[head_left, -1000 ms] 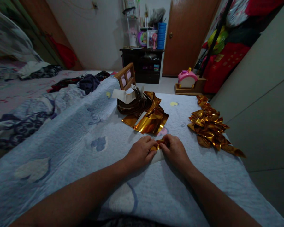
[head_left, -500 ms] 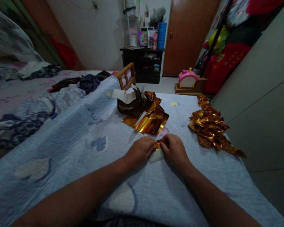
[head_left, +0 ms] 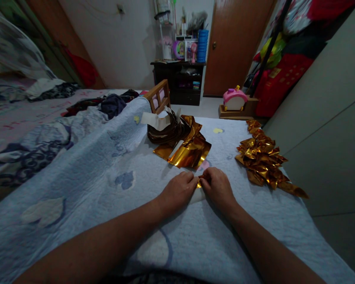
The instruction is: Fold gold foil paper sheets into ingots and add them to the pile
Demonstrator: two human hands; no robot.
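A small sheet of gold foil paper (head_left: pixel 198 195), pale on its underside, lies on the blue quilt between my hands, its far edge rolled over to show gold. My left hand (head_left: pixel 182 189) pinches the roll from the left, fingers closed. From the other side my right hand (head_left: pixel 217 187) grips the same roll, thumb and fingers pressed together. Much of the sheet is hidden under the fingers. Beyond my hands sits a stack of gold foil sheets (head_left: pixel 189 154), several fanned loosely. To the right lies a heap of folded gold foil pieces (head_left: pixel 263 157).
The quilt (head_left: pixel 106 221) with heart patterns covers the surface and rises in a ridge on the left. A wooden rail (head_left: pixel 158 96) stands behind the stack. Further back are a dark cabinet (head_left: pixel 177 85) and a pink toy (head_left: pixel 235 98). A pale panel (head_left: pixel 328 130) borders the right.
Both hands have drawn slightly closer together, the left shifting a little right. Less gold shows between my fingers as they work the roll.
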